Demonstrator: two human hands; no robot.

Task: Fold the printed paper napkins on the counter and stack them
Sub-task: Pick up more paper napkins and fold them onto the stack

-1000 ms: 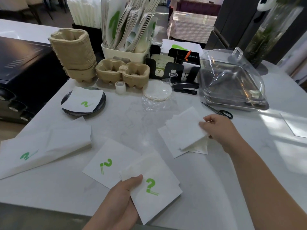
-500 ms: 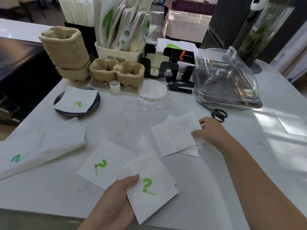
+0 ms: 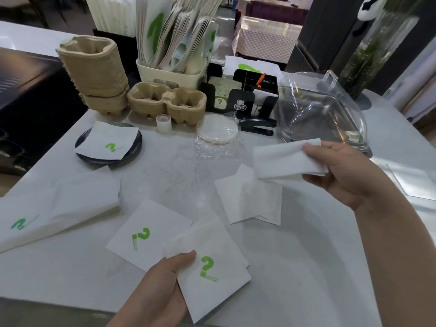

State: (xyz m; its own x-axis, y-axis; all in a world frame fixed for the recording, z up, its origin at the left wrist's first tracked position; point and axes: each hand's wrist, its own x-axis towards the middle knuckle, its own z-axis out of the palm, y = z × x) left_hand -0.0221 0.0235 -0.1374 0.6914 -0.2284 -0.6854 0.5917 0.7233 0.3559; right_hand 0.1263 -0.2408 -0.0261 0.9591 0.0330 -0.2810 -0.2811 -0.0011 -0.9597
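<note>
My right hand [image 3: 346, 171] holds a plain white napkin [image 3: 280, 159] lifted above the counter, pinched at its right edge. Below it lie two or three white napkins [image 3: 250, 199], blank side up. My left hand [image 3: 162, 286] grips the near napkin stack [image 3: 212, 267], printed with a green question mark, by its left edge. Another printed napkin [image 3: 146, 232] lies flat just left of it. A further printed napkin [image 3: 111, 142] rests on a dark plate [image 3: 139, 145] at the back left.
A large white printed sheet or bag [image 3: 54, 208] lies at the left. Behind stand pulp cup carriers [image 3: 165, 102], a tape roll [image 3: 163, 122], a bin of bags [image 3: 169, 74], a wrapped stack of round papers [image 3: 218, 133], a stapler [image 3: 257, 126] and a clear domed tray [image 3: 323, 114].
My right hand has lifted the top white napkin off the pile and raised it up and to the right. My left hand keeps its hold on the printed stack.
</note>
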